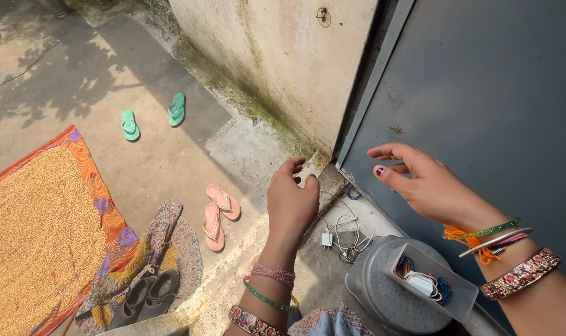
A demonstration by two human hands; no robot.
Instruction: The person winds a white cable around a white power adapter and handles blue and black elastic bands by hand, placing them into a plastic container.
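Left grip [293, 202] curled, contents hidden, white cable [345, 233] just beside, right grip [416, 177] spread near grey door [482, 93].

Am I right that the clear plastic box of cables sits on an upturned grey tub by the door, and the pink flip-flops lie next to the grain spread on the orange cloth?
Not quite. In the head view the clear plastic box does sit on the upturned grey tub by the door, but the pink flip-flops lie on bare concrete, apart from the grain on the orange cloth; a patterned mat lies between them.
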